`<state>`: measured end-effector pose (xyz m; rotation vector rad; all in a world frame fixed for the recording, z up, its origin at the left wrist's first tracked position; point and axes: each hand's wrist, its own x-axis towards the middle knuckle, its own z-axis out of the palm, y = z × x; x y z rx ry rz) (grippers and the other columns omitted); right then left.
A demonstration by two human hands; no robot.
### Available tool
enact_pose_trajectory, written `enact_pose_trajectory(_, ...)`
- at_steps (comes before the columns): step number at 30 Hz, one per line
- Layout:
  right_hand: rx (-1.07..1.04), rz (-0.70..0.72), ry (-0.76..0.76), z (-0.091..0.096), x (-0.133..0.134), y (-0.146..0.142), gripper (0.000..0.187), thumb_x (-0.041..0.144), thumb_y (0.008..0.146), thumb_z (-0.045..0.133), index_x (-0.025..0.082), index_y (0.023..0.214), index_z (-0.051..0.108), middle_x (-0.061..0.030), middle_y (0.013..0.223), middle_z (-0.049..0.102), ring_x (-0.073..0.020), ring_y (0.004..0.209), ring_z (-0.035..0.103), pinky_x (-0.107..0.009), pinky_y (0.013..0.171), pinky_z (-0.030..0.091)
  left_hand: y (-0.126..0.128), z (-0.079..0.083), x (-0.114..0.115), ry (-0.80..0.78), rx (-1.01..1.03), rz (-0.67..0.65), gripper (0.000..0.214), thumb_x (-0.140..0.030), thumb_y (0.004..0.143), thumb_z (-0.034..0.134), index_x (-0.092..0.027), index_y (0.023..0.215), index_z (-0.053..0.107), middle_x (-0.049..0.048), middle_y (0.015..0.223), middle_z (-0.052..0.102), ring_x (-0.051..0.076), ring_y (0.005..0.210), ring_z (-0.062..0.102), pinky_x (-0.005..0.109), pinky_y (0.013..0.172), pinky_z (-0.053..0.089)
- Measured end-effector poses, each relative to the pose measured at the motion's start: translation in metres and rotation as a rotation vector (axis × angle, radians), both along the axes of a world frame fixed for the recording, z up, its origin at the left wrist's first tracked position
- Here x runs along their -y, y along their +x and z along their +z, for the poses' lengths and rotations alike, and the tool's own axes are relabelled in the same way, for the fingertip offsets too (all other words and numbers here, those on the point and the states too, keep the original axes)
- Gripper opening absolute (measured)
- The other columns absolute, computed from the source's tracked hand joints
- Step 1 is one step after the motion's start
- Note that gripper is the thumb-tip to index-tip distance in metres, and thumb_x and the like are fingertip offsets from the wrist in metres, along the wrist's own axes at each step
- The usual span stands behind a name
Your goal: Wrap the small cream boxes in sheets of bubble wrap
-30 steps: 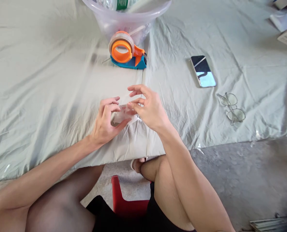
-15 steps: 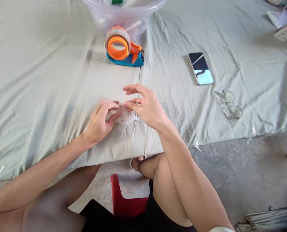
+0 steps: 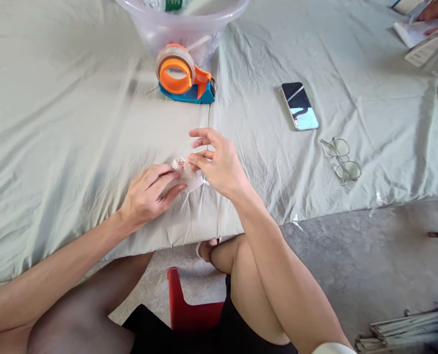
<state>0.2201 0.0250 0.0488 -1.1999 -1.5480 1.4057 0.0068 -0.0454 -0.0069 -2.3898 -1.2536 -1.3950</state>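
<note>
one small, crumpled piece of clear plastic with a bit of red marking is between the two hands, close above or on the near part of the table, by the seam in the cloth; whether it touches the cloth i cannot tell.

the left hand is half curled, palm down, with its fingers and thumb at the left side of the plastic and a gap between them; how firmly it grips, if at all, i cannot tell. the right hand has its thumb and forefinger pinched together on the upper right edge of the plastic, its other fingers raised and loosely bent.

a pale grey-green cloth, wrinkled all over, covers the table. beyond the hands sits a blue and orange tape dispenser with a roll of tape on it, just in front of a see-through tub. inside the tub a green label shows. to the right lie a phone, screen up, and, nearer the table edge, a pair of glasses. boxes stand at the far right corner. below the table edge is a red stool on a grey floor.
</note>
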Motion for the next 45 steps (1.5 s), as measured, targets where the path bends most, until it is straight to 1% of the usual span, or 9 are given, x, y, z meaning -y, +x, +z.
enact_pose_trajectory(8,-0.024,-0.063,-0.066,-0.006,0.0,-0.001,0.041,0.02,0.098,0.076,0.029,0.136,0.063,-0.0057,0.125,0.066,-0.0144,0.081,0.072,-0.037,0.076,0.073,0.015,0.004,0.005,0.031,-0.09,-0.012,0.051,-0.054,0.107,0.09,-0.024,0.145,0.075,0.0126,0.129,0.085,0.032,0.113,0.087,0.045,0.098,0.075)
enact_pose_trajectory(13,-0.063,-0.048,-0.103,-0.007,0.001,-0.001,0.048,0.02,0.093,0.079,0.029,0.136,0.061,-0.0038,0.122,0.064,-0.0139,0.082,0.071,-0.037,0.082,0.074,0.024,0.006,0.0,0.004,-0.034,0.049,0.019,-0.036,0.112,0.084,-0.022,0.116,0.072,0.0106,0.118,0.082,0.027,0.105,0.084,0.04,0.089,0.071)
enact_pose_trajectory(19,-0.072,0.023,-0.072,-0.003,-0.002,0.003,0.053,0.024,0.091,0.082,0.032,0.14,0.064,-0.0051,0.128,0.068,-0.0167,0.088,0.072,-0.042,0.088,0.075,0.015,0.002,-0.004,-0.096,0.142,-0.04,0.019,-0.026,0.116,0.077,-0.024,0.098,0.071,0.0058,0.119,0.078,0.022,0.105,0.081,0.041,0.091,0.07)
enact_pose_trajectory(26,-0.111,0.07,0.04,0.01,0.002,0.0,0.053,0.022,0.086,0.08,0.03,0.137,0.07,-0.009,0.157,0.067,-0.0269,0.131,0.072,-0.044,0.101,0.073,0.008,0.006,-0.006,-0.285,0.221,-0.053,0.028,-0.043,0.114,0.082,-0.023,0.094,0.078,0.0114,0.156,0.074,0.033,0.145,0.075,0.047,0.105,0.071)
enact_pose_trajectory(29,-0.127,0.096,0.077,0.015,0.002,0.0,0.051,0.027,0.085,0.085,0.029,0.134,0.071,-0.0094,0.164,0.065,-0.0308,0.148,0.064,-0.047,0.106,0.073,0.008,0.01,-0.007,-0.362,0.284,-0.113,0.028,-0.038,0.114,0.082,-0.023,0.092,0.075,0.0114,0.149,0.08,0.029,0.135,0.082,0.045,0.105,0.072)
enact_pose_trajectory(36,-0.134,0.199,0.071,0.025,0.002,0.005,0.059,0.04,0.089,0.097,0.035,0.143,0.072,-0.0082,0.164,0.066,-0.0349,0.155,0.059,-0.05,0.108,0.073,0.012,0.01,-0.007,-0.359,0.321,-0.124,0.029,-0.036,0.117,0.077,-0.025,0.091,0.071,0.0084,0.136,0.085,0.024,0.117,0.086,0.041,0.095,0.074)
enact_pose_trajectory(38,-0.118,0.206,0.11,0.021,0.004,0.003,0.058,0.032,0.088,0.094,0.034,0.142,0.073,-0.0073,0.166,0.065,-0.0335,0.151,0.062,-0.048,0.106,0.073,0.012,0.01,-0.007,-0.363,0.33,-0.12,0.028,-0.036,0.117,0.077,-0.025,0.092,0.07,0.008,0.134,0.085,0.025,0.116,0.086,0.042,0.093,0.074)
enact_pose_trajectory(41,-0.084,0.227,0.119,0.013,0.008,-0.001,0.063,0.02,0.087,0.087,0.034,0.146,0.073,-0.0058,0.165,0.067,-0.0257,0.124,0.074,-0.047,0.108,0.073,0.012,0.009,-0.006,-0.383,0.334,-0.123,0.032,-0.041,0.118,0.075,-0.024,0.091,0.069,0.0077,0.133,0.084,0.025,0.117,0.085,0.042,0.094,0.072)
enact_pose_trajectory(45,-0.021,0.259,0.145,0.01,0.01,-0.001,0.067,0.013,0.089,0.079,0.036,0.151,0.072,-0.0053,0.167,0.065,-0.0203,0.1,0.075,-0.049,0.105,0.075,0.012,0.009,-0.007,-0.407,0.317,-0.098,0.041,-0.052,0.119,0.073,-0.023,0.09,0.07,0.0076,0.132,0.084,0.023,0.117,0.084,0.039,0.096,0.07)
